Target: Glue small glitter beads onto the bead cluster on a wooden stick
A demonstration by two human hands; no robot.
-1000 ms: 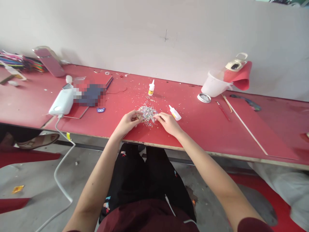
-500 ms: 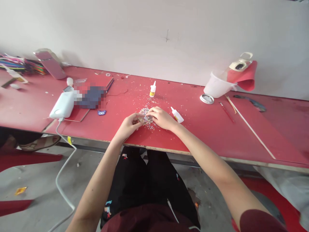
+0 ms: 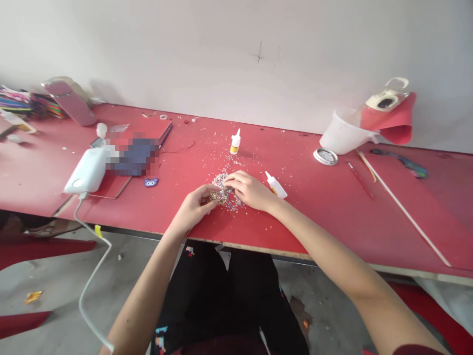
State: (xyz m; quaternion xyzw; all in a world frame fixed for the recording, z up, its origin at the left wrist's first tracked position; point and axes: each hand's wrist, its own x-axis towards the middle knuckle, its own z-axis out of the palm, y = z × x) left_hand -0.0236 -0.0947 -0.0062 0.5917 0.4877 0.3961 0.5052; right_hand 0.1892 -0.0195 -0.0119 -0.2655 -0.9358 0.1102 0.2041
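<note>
My left hand (image 3: 197, 206) is closed on a small gold-and-silver glittery piece (image 3: 219, 197), pinched between thumb and fingers. Its exact shape is partly covered by the fingers. Bent over the loose glitter bits (image 3: 232, 204) beside that piece is my right hand (image 3: 249, 190), its fingers closed together. Whatever lies under those fingertips is hidden. A small white glue bottle (image 3: 234, 144) with a yellow label stands upright behind the hands. Another glue bottle (image 3: 276, 186) lies on its side just right of my right hand.
A white power bank (image 3: 84, 170) with a cable sits at left, near a blurred dark patch and a small blue-purple trinket (image 3: 151, 183). At right are a white tub (image 3: 342, 135), a round metal lid (image 3: 325, 157) and a red pen (image 3: 360, 180). Glitter bits dot the red table (image 3: 310, 217).
The camera view has shifted a little. The glittery piece in my left hand now looks more tilted, and loose bits show between it and my right hand.
</note>
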